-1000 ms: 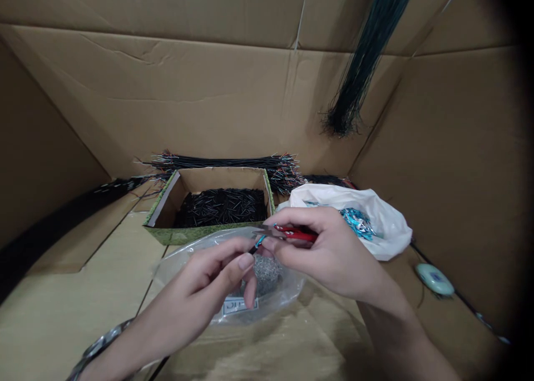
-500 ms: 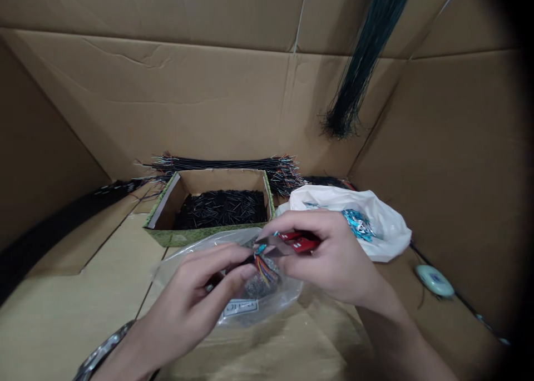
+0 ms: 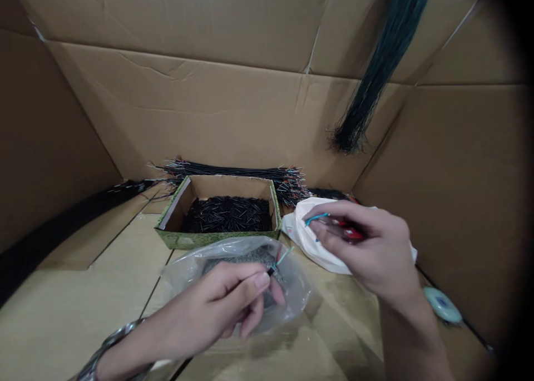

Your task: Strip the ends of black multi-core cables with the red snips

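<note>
Brown cardboard walls [image 3: 167, 108] all around, with a long dark bunch of wires [image 3: 375, 92] hanging down near the top right. Near the back edge of the pale cardboard desk [image 3: 95, 281], a green box [image 3: 217, 239] full of short black wire bits [image 3: 227, 214], and just beside it on the right, a white plastic bag [image 3: 311, 247]. Left hand [image 3: 217, 300] low over a clear plastic bag [image 3: 292, 297], with thumb and first finger pinched narrow on a black cable [image 3: 272, 271]. Thin colored wires [image 3: 283, 256] poking out of the cable end, right above the bag, near the middle of the desk. Right hand [image 3: 367, 242] up over the white bag, well apart from the cable. Fingers [image 3: 334, 214] curled shut around red-handled snips [image 3: 348, 231], with a bit of teal wire [image 3: 316, 218] at the fingertips. Work seemingly on the cable end, and those thin wires looked to call for the snips next.
</note>
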A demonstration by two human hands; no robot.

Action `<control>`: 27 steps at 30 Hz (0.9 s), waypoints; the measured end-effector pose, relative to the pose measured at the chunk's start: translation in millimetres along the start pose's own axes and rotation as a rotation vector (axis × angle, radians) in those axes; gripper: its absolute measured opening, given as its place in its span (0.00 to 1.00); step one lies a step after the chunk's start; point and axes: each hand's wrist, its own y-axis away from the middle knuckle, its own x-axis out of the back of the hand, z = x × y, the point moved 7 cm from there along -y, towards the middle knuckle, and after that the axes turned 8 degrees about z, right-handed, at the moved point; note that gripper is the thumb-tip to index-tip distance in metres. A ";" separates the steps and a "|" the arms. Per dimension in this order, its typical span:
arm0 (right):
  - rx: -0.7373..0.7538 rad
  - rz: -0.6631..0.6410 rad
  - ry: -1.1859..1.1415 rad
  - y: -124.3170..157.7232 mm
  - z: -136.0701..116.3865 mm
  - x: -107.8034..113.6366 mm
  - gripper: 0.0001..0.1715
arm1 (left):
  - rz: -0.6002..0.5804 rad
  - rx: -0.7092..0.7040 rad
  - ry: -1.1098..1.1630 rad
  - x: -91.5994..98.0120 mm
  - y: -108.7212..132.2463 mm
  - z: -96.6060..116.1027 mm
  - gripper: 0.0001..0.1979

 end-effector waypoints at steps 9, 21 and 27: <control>-0.486 -0.150 0.685 11.9 160.0 54.0 0.08 | 0.207 -0.201 -0.240 15.2 -2.3 13.6 0.19; -0.404 -0.448 -0.290 108.3 -32.7 -2.8 0.19 | 0.899 -0.826 0.083 108.4 78.2 113.0 0.10; -0.447 -0.725 -0.998 76.6 -52.7 -61.6 0.26 | 1.079 -0.802 0.364 197.5 78.0 116.7 0.18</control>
